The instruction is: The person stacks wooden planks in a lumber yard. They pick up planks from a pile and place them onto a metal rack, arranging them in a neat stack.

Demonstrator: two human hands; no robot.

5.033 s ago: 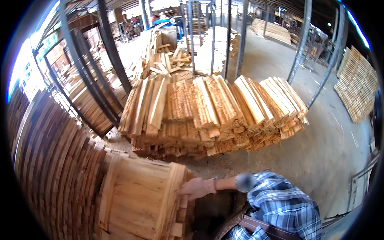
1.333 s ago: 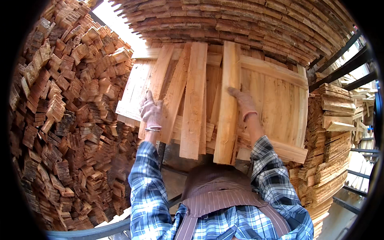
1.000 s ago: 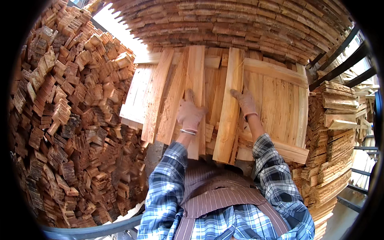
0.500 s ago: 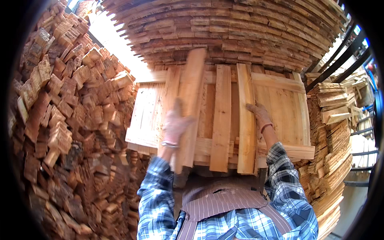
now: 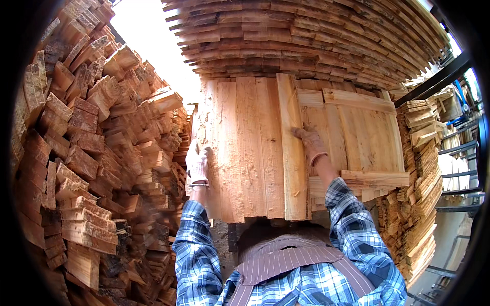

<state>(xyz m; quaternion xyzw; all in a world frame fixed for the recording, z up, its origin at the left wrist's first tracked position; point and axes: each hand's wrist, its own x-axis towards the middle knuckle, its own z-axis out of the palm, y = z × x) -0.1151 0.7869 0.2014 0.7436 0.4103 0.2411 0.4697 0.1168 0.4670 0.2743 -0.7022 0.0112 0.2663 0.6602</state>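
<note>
Several rough wooden boards (image 5: pixel 247 153) lie side by side, running away from me, on a low stack of pale planks. My left hand (image 5: pixel 197 164), in a light glove, grips the outer edge of the leftmost board, thumb over its top. My right hand (image 5: pixel 310 144), also gloved, has its fingers on the right edge of a thicker, yellowish board (image 5: pixel 294 163) at the right end of the row. This board sits a bit higher than the others. Between the two hands the boards are closely pressed together. The undersides of the fingers are hidden.
A tall heap of cut wood pieces (image 5: pixel 97 153) rises on my left. Beyond the boards stands a high wall of stacked planks (image 5: pixel 301 41). More stacked wood (image 5: pixel 416 194) and a dark metal bar (image 5: pixel 434 79) are on the right. Crosswise planks (image 5: pixel 375 178) lie beside my right forearm.
The spaced-out boards now lie edge to edge in one row. My left hand has moved left to the row's outer edge, and my right hand has shifted slightly left with its board.
</note>
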